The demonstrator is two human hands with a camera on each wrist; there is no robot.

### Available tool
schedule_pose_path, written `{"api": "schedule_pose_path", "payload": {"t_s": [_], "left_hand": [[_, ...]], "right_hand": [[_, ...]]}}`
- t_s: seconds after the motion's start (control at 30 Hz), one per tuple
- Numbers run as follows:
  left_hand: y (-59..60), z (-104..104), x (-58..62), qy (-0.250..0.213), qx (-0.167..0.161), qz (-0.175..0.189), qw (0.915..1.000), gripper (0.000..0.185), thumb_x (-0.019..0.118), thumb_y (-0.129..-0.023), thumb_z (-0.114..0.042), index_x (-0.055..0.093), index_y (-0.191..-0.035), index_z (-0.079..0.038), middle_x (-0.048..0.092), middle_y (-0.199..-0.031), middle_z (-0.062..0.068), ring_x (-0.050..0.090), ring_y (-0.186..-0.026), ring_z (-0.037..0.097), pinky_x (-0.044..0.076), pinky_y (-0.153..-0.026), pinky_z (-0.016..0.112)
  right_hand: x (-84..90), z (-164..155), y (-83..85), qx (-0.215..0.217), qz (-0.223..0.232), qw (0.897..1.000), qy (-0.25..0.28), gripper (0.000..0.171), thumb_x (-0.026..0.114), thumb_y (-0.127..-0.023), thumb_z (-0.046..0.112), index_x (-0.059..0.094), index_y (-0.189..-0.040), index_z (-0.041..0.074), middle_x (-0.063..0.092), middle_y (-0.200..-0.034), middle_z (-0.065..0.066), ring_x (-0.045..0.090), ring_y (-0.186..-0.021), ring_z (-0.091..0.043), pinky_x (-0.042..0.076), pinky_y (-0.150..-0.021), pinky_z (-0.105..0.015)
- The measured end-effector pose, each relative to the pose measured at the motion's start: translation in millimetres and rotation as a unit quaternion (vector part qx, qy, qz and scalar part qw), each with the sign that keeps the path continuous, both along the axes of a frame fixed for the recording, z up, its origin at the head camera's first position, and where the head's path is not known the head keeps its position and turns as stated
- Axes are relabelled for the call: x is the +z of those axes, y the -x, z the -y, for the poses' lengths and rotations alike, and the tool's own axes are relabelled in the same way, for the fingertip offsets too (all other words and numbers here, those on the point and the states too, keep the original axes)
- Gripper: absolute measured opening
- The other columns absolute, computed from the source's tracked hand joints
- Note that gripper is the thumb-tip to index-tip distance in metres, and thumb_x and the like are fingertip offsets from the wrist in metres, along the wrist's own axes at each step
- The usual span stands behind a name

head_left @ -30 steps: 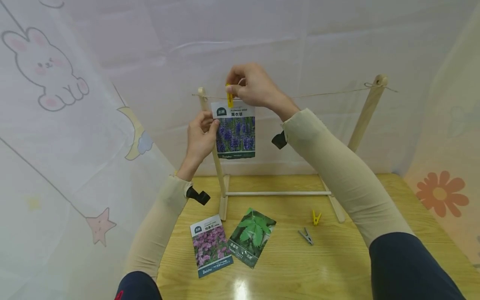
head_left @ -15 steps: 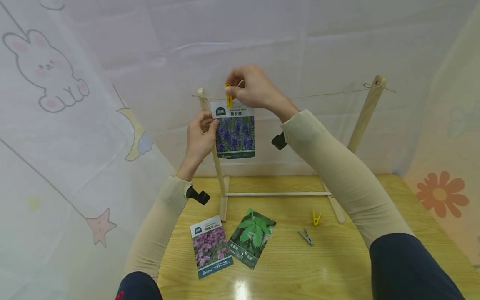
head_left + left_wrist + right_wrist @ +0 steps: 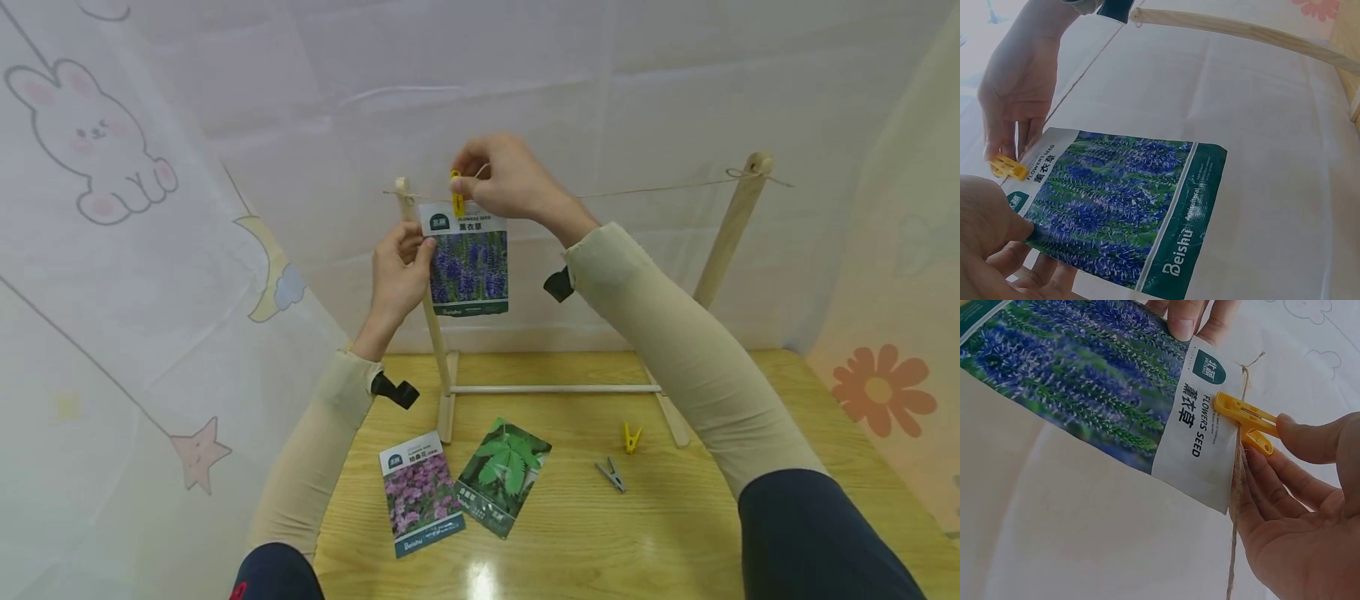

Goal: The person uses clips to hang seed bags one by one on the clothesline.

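Observation:
A seed packet with purple-blue flowers point(image 3: 468, 260) point(image 3: 1129, 206) point(image 3: 1079, 381) hangs at the twine line point(image 3: 645, 190) point(image 3: 1235, 506) of a small wooden rack point(image 3: 731, 225). My right hand point(image 3: 506, 179) point(image 3: 1297, 506) pinches a yellow clothespin point(image 3: 457, 192) point(image 3: 1247, 419) point(image 3: 1009, 167) whose jaws sit over the packet's top edge at the twine. My left hand point(image 3: 397, 275) point(image 3: 991, 244) pinches the packet's left edge between thumb and fingers, steadying it.
On the wooden table point(image 3: 675, 533) lie a pink-flower packet point(image 3: 422, 492), a green-leaf packet point(image 3: 504, 475), a yellow clothespin point(image 3: 632, 436) and a grey clothespin point(image 3: 612, 475). White printed fabric walls surround the table. The rack's base bar point(image 3: 555, 388) crosses the table's far part.
Almost nothing: both hands and the packet have shifted very slightly downward at the line.

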State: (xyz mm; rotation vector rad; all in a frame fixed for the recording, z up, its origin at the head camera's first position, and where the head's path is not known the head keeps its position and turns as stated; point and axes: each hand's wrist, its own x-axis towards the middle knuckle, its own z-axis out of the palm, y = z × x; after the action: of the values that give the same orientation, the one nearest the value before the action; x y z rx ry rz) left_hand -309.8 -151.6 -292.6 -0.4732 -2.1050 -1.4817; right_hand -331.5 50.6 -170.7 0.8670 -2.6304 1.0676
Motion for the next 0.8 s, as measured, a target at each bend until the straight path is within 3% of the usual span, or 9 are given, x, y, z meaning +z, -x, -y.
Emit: {"api": "schedule_pose_path", "payload": {"t_s": [0.3, 0.8], "left_hand": [[1.1, 1.8, -1.6, -0.001, -0.008, -0.001, 1.0000, 0.021, 0.061, -0.107, -0.002, 0.065, -0.124, 0.010, 0.075, -0.115, 0.029, 0.074, -0.111, 0.039, 0.060, -0.097, 0.048], [1.5, 2.6, -3.7, -0.002, -0.015, 0.011, 0.9998, 0.024, 0.062, -0.107, -0.003, 0.066, -0.128, 0.008, 0.075, -0.116, 0.029, 0.074, -0.112, 0.040, 0.059, -0.102, 0.047]], "right_hand": [[-0.3, -0.8, -0.4, -0.001, -0.004, 1.000, -0.009, 0.037, 0.067, -0.107, 0.025, 0.069, -0.136, 0.002, 0.073, -0.124, -0.013, 0.070, -0.113, -0.028, 0.057, -0.102, -0.041], [-1.1, -4.7, -1.0, 0.006, 0.001, 1.000, -0.005, 0.042, 0.068, -0.106, 0.027, 0.067, -0.139, 0.002, 0.072, -0.128, -0.013, 0.070, -0.118, -0.029, 0.057, -0.103, -0.041]]}}
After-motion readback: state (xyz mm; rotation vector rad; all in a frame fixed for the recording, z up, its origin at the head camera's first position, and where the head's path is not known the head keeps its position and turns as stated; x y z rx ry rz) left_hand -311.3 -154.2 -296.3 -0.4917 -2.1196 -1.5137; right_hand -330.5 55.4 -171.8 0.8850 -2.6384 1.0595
